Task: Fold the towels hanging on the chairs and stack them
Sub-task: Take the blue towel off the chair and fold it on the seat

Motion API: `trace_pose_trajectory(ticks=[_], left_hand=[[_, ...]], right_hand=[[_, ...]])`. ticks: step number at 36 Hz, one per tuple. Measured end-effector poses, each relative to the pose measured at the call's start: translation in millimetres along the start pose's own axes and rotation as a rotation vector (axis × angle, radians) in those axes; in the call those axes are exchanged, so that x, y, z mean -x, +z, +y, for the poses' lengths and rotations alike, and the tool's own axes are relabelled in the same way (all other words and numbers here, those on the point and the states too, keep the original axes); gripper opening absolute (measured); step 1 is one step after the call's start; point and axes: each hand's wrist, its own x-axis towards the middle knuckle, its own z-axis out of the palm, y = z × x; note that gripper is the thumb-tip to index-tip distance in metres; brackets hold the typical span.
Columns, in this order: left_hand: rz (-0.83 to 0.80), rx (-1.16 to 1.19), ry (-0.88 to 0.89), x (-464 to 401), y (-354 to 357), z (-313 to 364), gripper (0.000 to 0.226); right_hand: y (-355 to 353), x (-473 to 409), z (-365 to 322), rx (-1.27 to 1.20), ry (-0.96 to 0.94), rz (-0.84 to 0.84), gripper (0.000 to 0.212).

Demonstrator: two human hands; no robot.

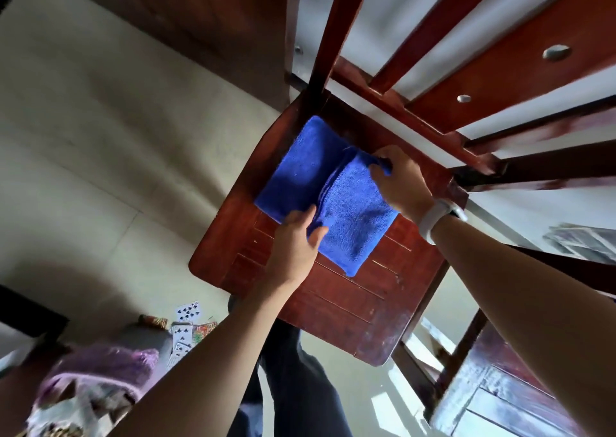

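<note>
Towel (346, 223), blue and soft, lying flat on the wooden chair seat (336, 306), partly folded, with one flap laid over toward the middle.

Best way to do this fold: keep both ends of the flap moving together, line up the edges, then press flat so no bumps stay inside. Pull gently. Soft cloth slips and bunches fast. Smooth from the fold line outward. Could go crooked if one end gets ahead of the other.

Left hand (295, 243) at the near end of the fold line, fingers curled over the raised ridge, thumb out on the flap, seems to be pinching the ridge. Right hand (398, 183) at the far end of the flap, fingers curled round that corner, gripping a small bunch of blue cloth. White band (436, 218) on the right wrist.

Most of the towel spread between the two hands. Single layer stretching away to the left of the fold line, past the left hand's fingertips. Folded flap lying just below the right hand, touching it, and reaching down past the left hand's thumb. Near corner of the flap sticking out beyond both hands, toward the front of the seat.

Chair back slats (443, 46) just beyond the right hand. Playing cards (186, 323) on the floor, well apart from the left hand, down near the left elbow.
</note>
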Motion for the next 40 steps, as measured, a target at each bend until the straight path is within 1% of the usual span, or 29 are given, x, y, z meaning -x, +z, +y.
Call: trace_pose_trajectory(ticks=[4,7,9,13,16,19,24,27,29,31,33,35,38,40], left_hand=[[0.137,0.009,0.015,-0.4,-5.9,-0.6,0.030],[0.227,0.016,0.010,-1.4,-14.1,-7.3,0.029],[0.278,0.043,-0.049,-3.6,-19.3,-12.2,0.029],[0.383,0.081,-0.207,-14.0,-25.7,-19.4,0.020],[0.441,0.067,-0.235,-21.6,-30.9,-20.9,0.018],[0.445,0.047,-0.273,-26.2,-34.2,-26.5,0.017],[0.411,0.042,-0.340,-32.4,-36.4,-33.4,0.018],[0.394,0.027,-0.366,-35.6,-37.6,-33.4,0.019],[0.380,0.005,-0.353,-35.0,-39.8,-33.9,0.019],[0.366,-0.015,-0.301,-33.2,-41.3,-37.3,0.018],[0.359,-0.026,-0.269,-32.6,-42.0,-40.7,0.016],[0.363,-0.020,-0.264,-33.3,-41.4,-42.7,0.015],[0.361,0.011,-0.276,-35.7,-41.9,-43.4,0.014],[0.344,-0.011,-0.250,-37.4,-42.4,-46.8,0.014]], right_hand=[[-4.4,-4.2,-4.4,-0.054,-0.011,0.034,0.020],[-2.5,-9.5,-14.3,-0.100,-0.047,0.034,0.019],[4.0,-15.0,-21.5,-0.097,-0.089,0.026,0.019],[22.5,-30.5,-33.6,-0.071,-0.135,0.051,0.020],[33.0,-40.9,-37.9,-0.033,-0.144,0.082,0.024],[43.9,-48.0,-40.4,0.027,-0.143,0.099,0.026],[54.3,-54.8,-42.6,0.143,-0.073,0.104,0.030],[55.6,-52.8,-42.5,0.201,-0.056,0.162,0.033],[53.9,-43.2,-42.6,0.217,-0.133,0.267,0.033],[55.0,-27.9,-40.7,0.302,-0.313,0.348,0.030],[63.3,-12.2,-35.3,0.436,-0.488,0.320,0.032],[77.3,-2.1,-28.6,0.584,-0.564,0.221,0.038],[94.6,0.4,-26.7,0.699,-0.504,0.055,0.047],[100.1,-4.1,-26.6,0.714,-0.468,0.012,0.050]])
